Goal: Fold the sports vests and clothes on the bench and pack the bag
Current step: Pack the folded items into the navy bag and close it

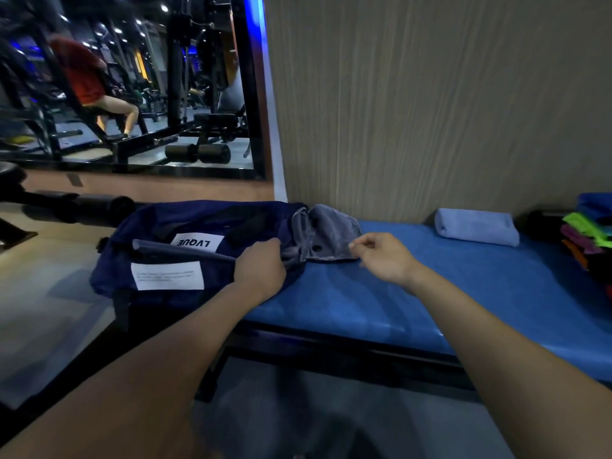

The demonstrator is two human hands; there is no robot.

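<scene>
Gripping the bag (172, 260) by its opening, the left hand (261, 266) is curling into the fabric at the bench's (381, 303) left end. Just beside it, the right hand (384, 256) is pinching the grey flap (334, 233). Farther along, a towel (477, 226) and folded clothes (589, 236) are lying by the right edge.

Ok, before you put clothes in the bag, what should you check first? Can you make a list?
1. Bag is on the bench: ok, it lies at the bench's left end.
2. Bag mouth is open: ok, the grey lining is pulled out and showing.
3. Left hand holds the bag's edge: ok, fingers curl round the fabric.
4. Right hand holds the lining: cannot tell, its fingertips are at the edge, but the grip is unclear.
5. Clothes are folded: cannot tell, the colourful stack at the right is cut off.
6. Rolled towel is packed: not ok, it lies on the bench.
</scene>
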